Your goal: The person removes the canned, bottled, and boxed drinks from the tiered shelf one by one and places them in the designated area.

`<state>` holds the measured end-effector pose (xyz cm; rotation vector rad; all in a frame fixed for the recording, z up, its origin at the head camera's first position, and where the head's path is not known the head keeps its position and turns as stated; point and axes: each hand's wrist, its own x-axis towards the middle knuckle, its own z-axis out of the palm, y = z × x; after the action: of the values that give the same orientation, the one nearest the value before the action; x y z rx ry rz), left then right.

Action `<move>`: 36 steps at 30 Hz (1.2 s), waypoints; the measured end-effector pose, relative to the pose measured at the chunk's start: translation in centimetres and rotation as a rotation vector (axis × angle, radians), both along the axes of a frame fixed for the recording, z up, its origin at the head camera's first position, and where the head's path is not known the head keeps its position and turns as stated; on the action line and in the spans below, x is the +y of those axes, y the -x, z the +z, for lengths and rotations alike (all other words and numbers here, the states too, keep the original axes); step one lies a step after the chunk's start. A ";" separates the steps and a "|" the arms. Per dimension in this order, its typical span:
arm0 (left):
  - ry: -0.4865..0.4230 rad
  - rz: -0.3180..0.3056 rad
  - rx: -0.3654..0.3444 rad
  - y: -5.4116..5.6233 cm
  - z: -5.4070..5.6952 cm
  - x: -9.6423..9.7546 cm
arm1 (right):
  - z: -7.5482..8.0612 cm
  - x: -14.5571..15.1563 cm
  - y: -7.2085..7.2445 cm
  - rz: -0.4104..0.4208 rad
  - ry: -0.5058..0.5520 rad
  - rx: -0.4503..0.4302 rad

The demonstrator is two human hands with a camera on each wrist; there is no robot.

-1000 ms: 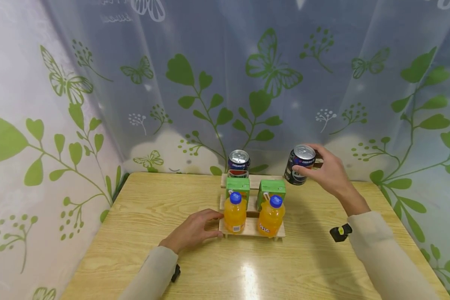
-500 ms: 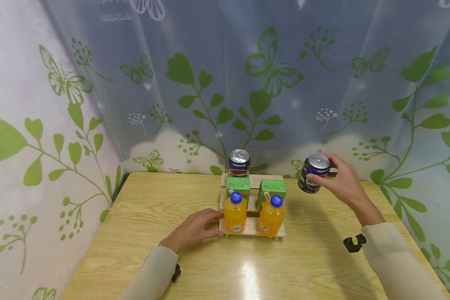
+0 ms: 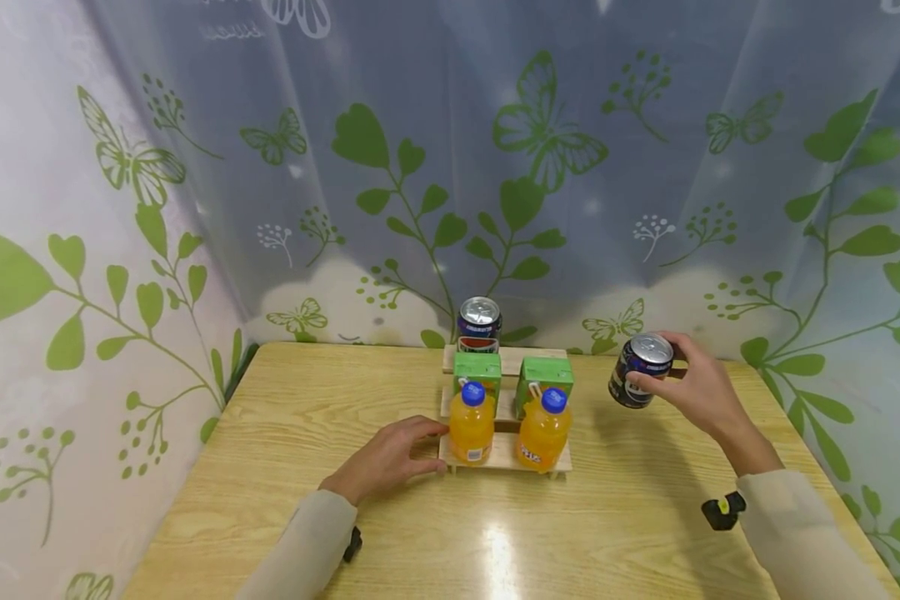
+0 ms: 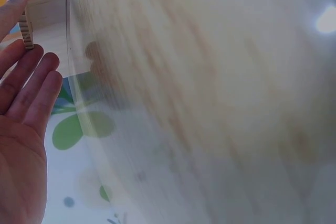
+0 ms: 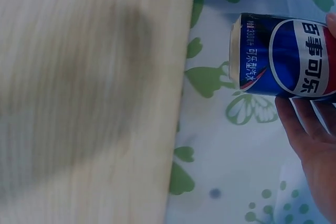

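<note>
My right hand (image 3: 697, 387) grips a dark blue soda can (image 3: 640, 371), tilted and raised above the table to the right of a stepped wooden rack (image 3: 506, 454). In the right wrist view, the can (image 5: 283, 59) shows a blue, white and red label with Chinese characters. My left hand (image 3: 390, 460) holds the left end of the rack's lowest step between thumb and fingers. On that step stand two orange soda bottles, a left bottle (image 3: 471, 429) and a right bottle (image 3: 543, 437). Behind them are two green juice boxes (image 3: 477, 367). A matching can (image 3: 479, 325) stands at the top step's left.
The rack stands on a light wooden table (image 3: 330, 383) toward its back edge. A leaf-and-butterfly patterned curtain (image 3: 420, 167) hangs close behind the table and along both sides. The top step's right part (image 3: 536, 357) is bare wood.
My right hand has moved right and toward me, carrying the can away from the rack and lower. My left hand and the rack stay where they were.
</note>
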<state>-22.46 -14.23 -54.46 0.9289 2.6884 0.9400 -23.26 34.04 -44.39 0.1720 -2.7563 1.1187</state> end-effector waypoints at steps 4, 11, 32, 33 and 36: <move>-0.001 0.004 -0.009 0.0 0.1 0.0 | -0.9 0.5 -0.3 -0.010 -0.003 -0.016; 0.002 0.001 0.001 0.1 0.1 0.0 | -2.1 1.2 -0.8 -0.012 -0.001 -0.049; 0.000 -0.010 0.001 0.1 0.1 -0.1 | -5.7 1.5 -1.5 -0.004 -0.012 -0.110; 0.001 -0.010 0.000 0.1 0.1 -0.1 | -5.8 1.5 -1.5 -0.002 -0.010 -0.110; 0.002 -0.011 -0.005 0.1 0.0 0.0 | -6.2 1.6 -1.6 0.001 -0.008 -0.101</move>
<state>-22.56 -14.27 -54.41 0.9392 2.6769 0.9352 -21.68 35.59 -50.62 0.1205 -2.8487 1.1476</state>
